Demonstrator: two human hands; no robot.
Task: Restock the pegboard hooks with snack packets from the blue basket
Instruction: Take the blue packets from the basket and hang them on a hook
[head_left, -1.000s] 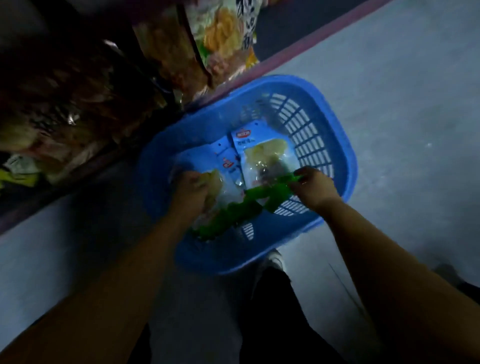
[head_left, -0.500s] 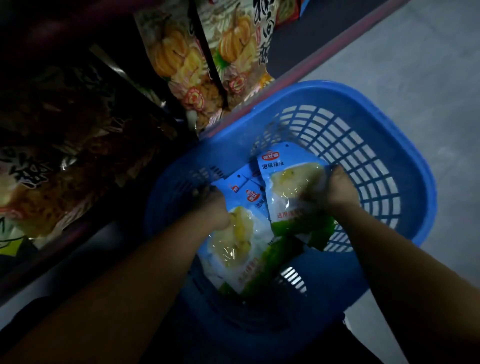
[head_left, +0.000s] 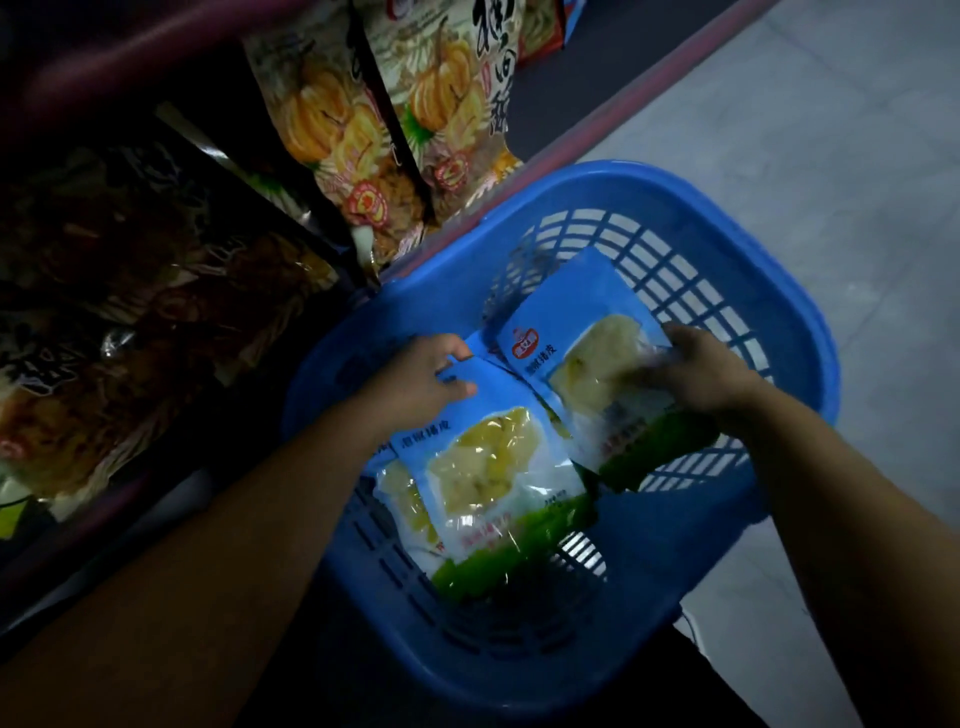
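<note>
Grey floor carries the slotted blue plastic basket (head_left: 675, 218); my left hand (head_left: 415, 376) and right hand (head_left: 696, 374) each grasp a blue-and-green snack packet, now lifted clear for hanging.

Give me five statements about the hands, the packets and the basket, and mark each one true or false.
1. The left hand grips the top of a blue and green packet. True.
2. The right hand hangs idle outside the blue basket. False: it holds a second packet over the basket.
3. The basket stands on a grey floor. True.
4. The basket is red. False: it is blue.
5. Pumpkin-print bags hang on the left. True.
</note>
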